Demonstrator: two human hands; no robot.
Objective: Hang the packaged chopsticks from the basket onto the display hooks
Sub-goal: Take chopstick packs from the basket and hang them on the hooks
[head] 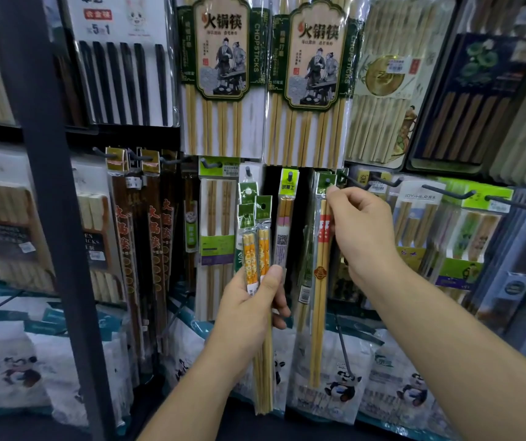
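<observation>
Slim, clear plastic sleeves, each with a small green card header, make up the bundle of packets. The chopsticks inside are pale bamboo with orange flower-print tops, and the thin sticks run down below the grip. The left hand holds this bundle upright in front of the display, fingers curled round it and thumb pressed along the front.

The right hand is raised further right, thumb and fingertips pinched narrow on the green header card of a long packet. This is another glossy sleeve, holding two smooth, light wooden sticks with a red band and a round red mark. It hangs straight down at the level of the row of hooks – thin dark metal pegs jutting from the wall. Whether its hole sits on a peg I cannot tell.

The display wall is crowded. Above are large packs of long bamboo chopsticks with ornate green-edged labels, and at upper left a set of black chopsticks. Narrow brown packets with red lettering hang to the left. A dark metal post slants across the left side – below, soft white bags printed with pandas stand in a row.
</observation>
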